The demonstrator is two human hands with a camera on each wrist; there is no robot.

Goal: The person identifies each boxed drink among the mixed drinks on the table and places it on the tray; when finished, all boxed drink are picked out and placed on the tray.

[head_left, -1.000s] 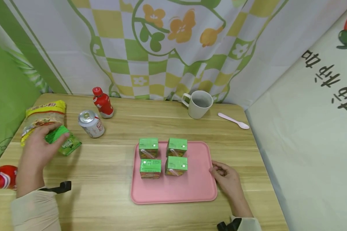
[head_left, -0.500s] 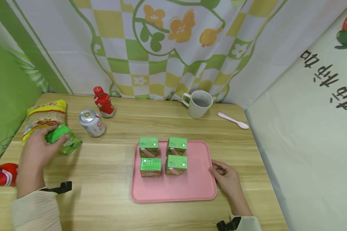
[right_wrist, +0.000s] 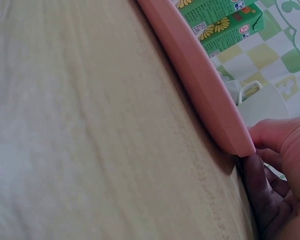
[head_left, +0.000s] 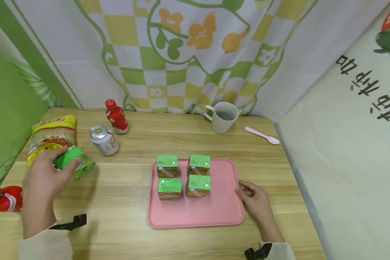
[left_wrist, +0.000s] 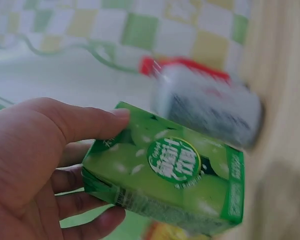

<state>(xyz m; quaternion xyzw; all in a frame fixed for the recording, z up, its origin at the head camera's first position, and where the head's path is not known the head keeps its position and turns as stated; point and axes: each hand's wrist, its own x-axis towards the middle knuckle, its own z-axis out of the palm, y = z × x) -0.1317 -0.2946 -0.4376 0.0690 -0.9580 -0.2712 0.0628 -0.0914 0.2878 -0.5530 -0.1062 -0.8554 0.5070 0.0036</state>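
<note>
My left hand (head_left: 47,177) holds a green juice box (left_wrist: 170,165) by one end, thumb on one side and fingers on the other. The carton is tilted and hangs over the left part of the table, in front of a yellow-topped food bag (head_left: 53,131). On the right, the fingers of my right hand (head_left: 255,198) pinch the right rim of a pink tray (head_left: 219,211). In the right wrist view the thumb meets the edge of the tray. Several green-topped juice boxes (head_left: 198,184) stand on the tray's left and middle part.
A silver can (head_left: 104,141) and a red bottle (head_left: 117,117) stand behind the left hand. Another red bottle (head_left: 8,198) lies partly hidden by the left forearm. At the back are a white mug (head_left: 224,119) and a pink spoon (head_left: 261,135).
My left hand has shifted slightly right and nearer to me with the juice box still in its grip. The right hand and the tray have stayed in place.
</note>
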